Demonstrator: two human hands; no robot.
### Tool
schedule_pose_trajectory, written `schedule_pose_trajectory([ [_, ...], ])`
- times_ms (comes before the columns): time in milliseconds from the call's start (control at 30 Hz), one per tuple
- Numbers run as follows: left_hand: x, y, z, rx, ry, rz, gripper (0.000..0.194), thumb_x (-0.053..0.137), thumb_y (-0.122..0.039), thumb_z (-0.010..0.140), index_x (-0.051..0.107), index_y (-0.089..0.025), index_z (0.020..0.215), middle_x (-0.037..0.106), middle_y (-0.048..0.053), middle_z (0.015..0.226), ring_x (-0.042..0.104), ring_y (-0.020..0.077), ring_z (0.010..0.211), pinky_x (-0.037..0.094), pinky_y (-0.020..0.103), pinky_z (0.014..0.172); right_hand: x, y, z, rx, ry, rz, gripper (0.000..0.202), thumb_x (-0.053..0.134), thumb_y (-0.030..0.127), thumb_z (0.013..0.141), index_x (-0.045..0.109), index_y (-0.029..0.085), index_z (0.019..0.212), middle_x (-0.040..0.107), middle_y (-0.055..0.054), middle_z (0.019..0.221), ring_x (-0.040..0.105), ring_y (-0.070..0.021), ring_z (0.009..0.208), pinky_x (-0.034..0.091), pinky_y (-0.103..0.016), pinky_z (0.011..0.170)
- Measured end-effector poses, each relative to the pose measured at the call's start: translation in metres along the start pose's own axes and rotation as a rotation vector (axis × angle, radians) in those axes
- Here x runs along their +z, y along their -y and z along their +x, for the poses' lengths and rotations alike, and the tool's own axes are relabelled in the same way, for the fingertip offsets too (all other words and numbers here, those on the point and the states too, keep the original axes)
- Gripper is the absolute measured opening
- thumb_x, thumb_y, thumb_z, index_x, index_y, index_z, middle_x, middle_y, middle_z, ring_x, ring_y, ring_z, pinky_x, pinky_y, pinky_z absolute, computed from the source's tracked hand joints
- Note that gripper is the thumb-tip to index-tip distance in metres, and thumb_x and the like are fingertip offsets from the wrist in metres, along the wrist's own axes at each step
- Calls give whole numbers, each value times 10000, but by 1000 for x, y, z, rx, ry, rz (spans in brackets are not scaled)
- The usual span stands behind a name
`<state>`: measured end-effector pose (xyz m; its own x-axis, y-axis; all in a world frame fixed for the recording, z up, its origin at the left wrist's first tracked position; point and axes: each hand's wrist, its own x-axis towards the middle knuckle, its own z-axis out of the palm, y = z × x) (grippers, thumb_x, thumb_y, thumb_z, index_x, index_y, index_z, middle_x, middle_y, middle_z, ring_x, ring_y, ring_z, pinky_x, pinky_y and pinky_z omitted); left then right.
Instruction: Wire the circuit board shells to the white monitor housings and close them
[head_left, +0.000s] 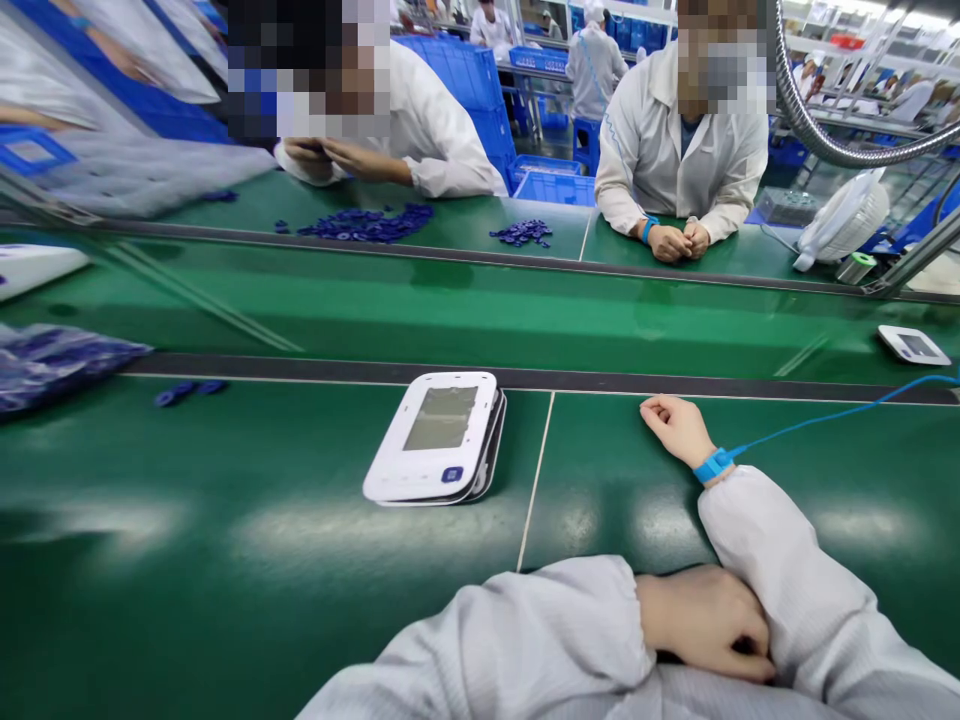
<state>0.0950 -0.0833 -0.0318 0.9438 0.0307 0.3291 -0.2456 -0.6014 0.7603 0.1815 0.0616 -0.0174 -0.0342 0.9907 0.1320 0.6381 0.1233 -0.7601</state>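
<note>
My left hand rests near the table's front edge against my right sleeve, its fingers curled into a loose fist with nothing visible in it. Farther forward, my right hand lies on the green table with its fingers folded in and nothing showing in them. Around the right wrist is a blue wrist strap with a blue cord running off to the right. To the left of both hands, apart from them, sits a white device housing with a grey display window and a dark blue button. Another casing part lies beneath it.
A conveyor belt runs across beyond the table, carrying another white device at right. Blue parts and a bag of blue parts lie at left. Two co-workers in white coats sit opposite, near piles of blue parts.
</note>
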Motion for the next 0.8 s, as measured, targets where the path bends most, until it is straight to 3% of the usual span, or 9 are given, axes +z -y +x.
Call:
schedule_pose_trajectory([
  [800,3,3,0,7,-29,-36,216,711,-326,841,672,-161,707,693,-1,661,597,120,644,446,218,575,0,0,0,-7,1,-2,222,558,373,860,712,214,852,721,-21,768,635,-159,652,485,-292,655],
])
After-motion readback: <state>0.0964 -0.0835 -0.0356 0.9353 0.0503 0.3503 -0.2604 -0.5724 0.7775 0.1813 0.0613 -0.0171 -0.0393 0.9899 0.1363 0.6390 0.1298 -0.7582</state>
